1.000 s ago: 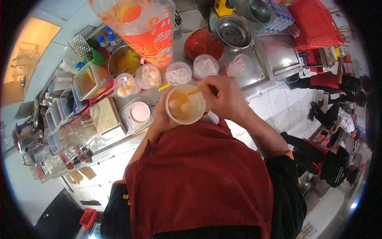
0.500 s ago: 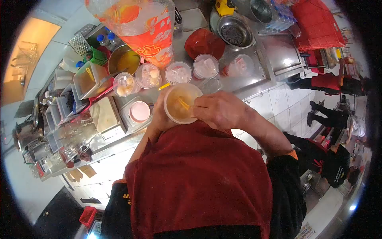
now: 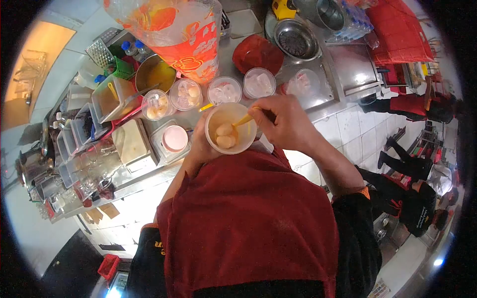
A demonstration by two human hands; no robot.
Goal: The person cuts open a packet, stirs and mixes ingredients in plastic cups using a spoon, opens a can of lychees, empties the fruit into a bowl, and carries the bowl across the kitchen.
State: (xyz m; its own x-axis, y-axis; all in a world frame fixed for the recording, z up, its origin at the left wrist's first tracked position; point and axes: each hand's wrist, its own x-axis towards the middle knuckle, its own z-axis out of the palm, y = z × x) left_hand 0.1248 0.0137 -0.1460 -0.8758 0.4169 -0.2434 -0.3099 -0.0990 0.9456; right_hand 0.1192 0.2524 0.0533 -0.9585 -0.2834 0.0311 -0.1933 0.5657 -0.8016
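Note:
My left hand (image 3: 198, 143) is wrapped around the side of a whitish plastic tub (image 3: 250, 136), held in front of my apron. Pale, round, lychee-like pieces (image 3: 226, 141) are gathered inside it. In my right hand (image 3: 284, 121) is the handle of a yellow spoon (image 3: 243, 120), its lower end dipping into the tub beside those pieces. Just beyond the tub stands a row of clear plastic cups. A left cup (image 3: 155, 105) and its neighbour (image 3: 186, 94) contain similar round pieces; the cup (image 3: 224, 92) and another cup (image 3: 259, 83) to the right contain ice.
A large printed ice bag (image 3: 191, 47) stands behind the cups, beside a pot of yellow liquid (image 3: 160, 73). Left are a pink-topped container (image 3: 174, 138) and a plastic bin (image 3: 110, 102). Back right sits a metal bowl (image 3: 296, 40). Other people (image 3: 415, 206) are at far right.
My right hand has risen and shifted right, drawing the spoon toward the tub's right side. The round pieces now show clearly in the tub. My left hand keeps its hold.

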